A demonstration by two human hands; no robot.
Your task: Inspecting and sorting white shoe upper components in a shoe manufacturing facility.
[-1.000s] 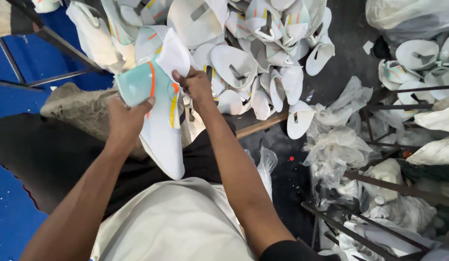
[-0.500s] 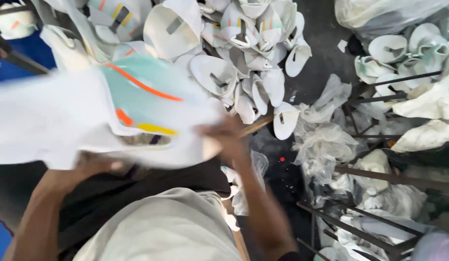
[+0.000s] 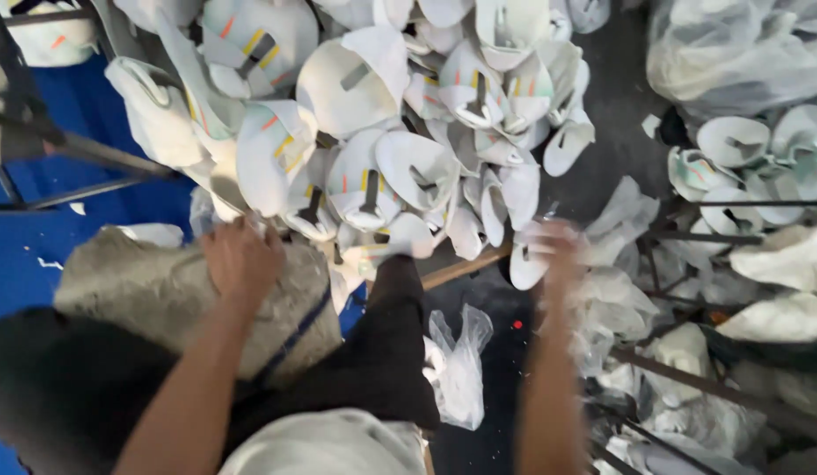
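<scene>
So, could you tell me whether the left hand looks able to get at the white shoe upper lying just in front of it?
Probably yes. The left hand sits at the edge of the pile, and the white shoe upper lies on top just beyond the fingers, with nothing covering it.

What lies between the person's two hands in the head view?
Between the left hand and the blurred right hand lie the lower edge of the pile of white shoe uppers, a black cloth and a wooden strip.
</scene>
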